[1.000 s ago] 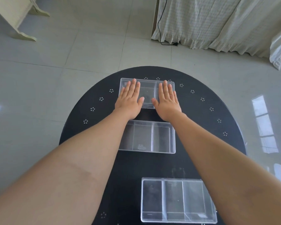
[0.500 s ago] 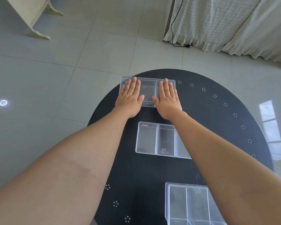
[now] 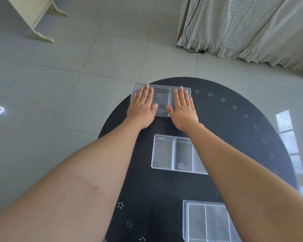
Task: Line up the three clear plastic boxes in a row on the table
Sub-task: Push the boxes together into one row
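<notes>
Three clear plastic boxes with dividers lie on a round black table [image 3: 234,137]. The far box [image 3: 162,100] sits at the table's far rim, and its left corner reaches the edge. My left hand [image 3: 142,107] lies flat on its left end and my right hand [image 3: 183,109] flat on its right end, palms down, not gripping. The middle box [image 3: 171,154] rests between my forearms, its right end hidden under my right arm. The near box [image 3: 206,222] is at the bottom right, partly cut off and partly covered by my right arm.
Grey tiled floor surrounds the table. A pale wooden furniture leg [image 3: 40,34] stands at the upper left. White curtains [image 3: 243,28] with a black cable [image 3: 187,32] hang at the upper right. Small white dot marks ring the table's rim.
My hands have spread apart toward the two ends of the far box, which now sits closer to the table's far-left rim. The view has swung left.
</notes>
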